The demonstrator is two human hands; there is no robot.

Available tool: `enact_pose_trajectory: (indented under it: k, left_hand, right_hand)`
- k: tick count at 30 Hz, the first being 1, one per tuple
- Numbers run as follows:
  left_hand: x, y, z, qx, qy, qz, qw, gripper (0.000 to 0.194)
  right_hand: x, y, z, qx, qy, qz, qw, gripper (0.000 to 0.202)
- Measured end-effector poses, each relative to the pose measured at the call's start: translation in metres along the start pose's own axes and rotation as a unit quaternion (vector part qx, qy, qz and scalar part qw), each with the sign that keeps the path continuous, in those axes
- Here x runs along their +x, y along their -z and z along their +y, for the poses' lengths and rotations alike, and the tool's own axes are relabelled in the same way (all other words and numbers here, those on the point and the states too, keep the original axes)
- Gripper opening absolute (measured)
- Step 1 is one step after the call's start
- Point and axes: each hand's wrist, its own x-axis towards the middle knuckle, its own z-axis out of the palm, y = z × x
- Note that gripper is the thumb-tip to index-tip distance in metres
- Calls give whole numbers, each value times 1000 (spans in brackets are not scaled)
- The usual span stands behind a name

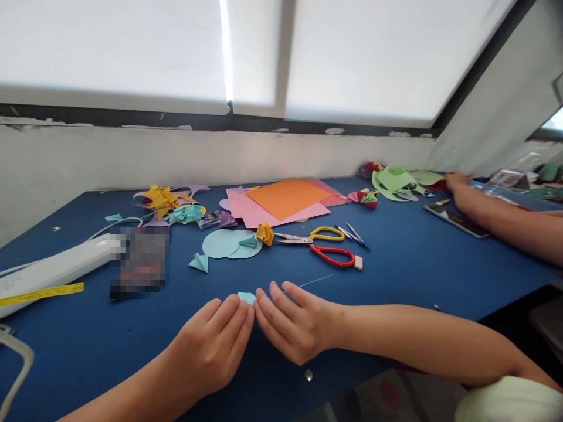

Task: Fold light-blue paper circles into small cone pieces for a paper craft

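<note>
Between my two hands is a small piece of light blue paper (pixel 247 298), mostly hidden by fingers. My left hand (pixel 215 343) is closed on its left side, fingers pressed together. My right hand (pixel 294 322) pinches its right side, with the other fingers curled loosely. A thin pale strand (pixel 319 279) runs out behind the right fingers; whether it is held I cannot tell. Just beyond lie light blue paper circles (pixel 220 243), a folded blue paper cone (pixel 200 262), a yellow folded paper piece (pixel 265 234) and scissors (pixel 321 239) with one yellow and one red handle.
Orange paper (pixel 285 198) and pink sheets lie at the back, near yellow paper flowers (pixel 162 201). A white lamp-like device (pixel 61 269) and a blurred dark packet (pixel 141 261) are at left. At right, another person's arm (pixel 497 211) rests by a tablet (pixel 455 220).
</note>
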Motion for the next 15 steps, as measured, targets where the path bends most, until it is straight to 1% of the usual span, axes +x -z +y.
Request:
enact_pose_trajectory:
  k: [3,7,11,15]
  left_hand:
    - [-2,1,0,1,-2,-3,1000,33]
    - [-6,2,-1,9,-15,-28,999,29]
    - [-8,-1,-1,-7,-15,-25,1000,30]
    - [-10,-3,2,-11,-21,-22,999,30]
  right_hand:
    - [0,-2,0,27,-5,6,1000,23]
    - [1,-3,1,33,8,-4,999,23]
    - [1,-3,1,37,7,-13,999,23]
    - [1,-4,-1,43,-19,-3,999,25]
